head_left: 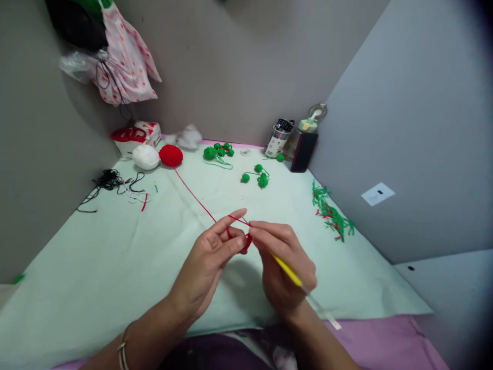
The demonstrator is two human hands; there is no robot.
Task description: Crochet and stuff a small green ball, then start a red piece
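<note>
My left hand pinches a small red crocheted piece between thumb and fingers, its index finger stretched out with red yarn looped over it. That strand runs back to a red yarn ball at the far left. In my right hand is a crochet hook with a yellow grip, held like a pen, its tip close to the red piece. The fingers partly hide both the hook's tip and the piece.
Left of the red ball sits a white yarn ball, with black yarn scraps nearer. Green yarn balls lie mid-table. At the back right stand a can of pens and a phone. Green and red yarn ends lie at right.
</note>
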